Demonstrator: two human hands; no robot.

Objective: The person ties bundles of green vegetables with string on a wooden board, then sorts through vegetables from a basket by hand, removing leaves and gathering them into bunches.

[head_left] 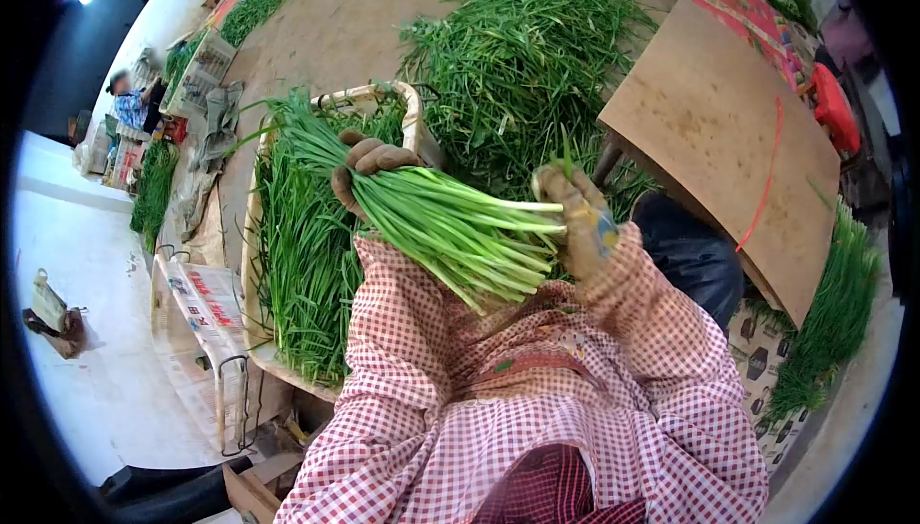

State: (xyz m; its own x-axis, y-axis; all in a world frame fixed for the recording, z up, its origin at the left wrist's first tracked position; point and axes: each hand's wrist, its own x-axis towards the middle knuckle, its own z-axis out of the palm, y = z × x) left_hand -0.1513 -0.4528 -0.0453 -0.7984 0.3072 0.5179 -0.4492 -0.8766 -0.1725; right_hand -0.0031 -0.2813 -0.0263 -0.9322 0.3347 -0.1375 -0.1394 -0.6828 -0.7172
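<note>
Green, pale-ended bunch of long leafy stalks [450,227] held midair | brown-gloved left hand [369,165] wrapped around it | brown-gloved right hand [580,222] at the bunch's cut end, blurred, perhaps pinching a thin green blade [566,152] | cream-rimmed tub [415,114] of greens [297,256] beneath, loose green heap [527,45] beyond

Gloved left hand [376,162] grips green bunch [436,227]. Right hand [580,217] at pale stalk ends [522,275]. Filled crate [413,114] at left, leafy pile [522,45] ahead.
</note>
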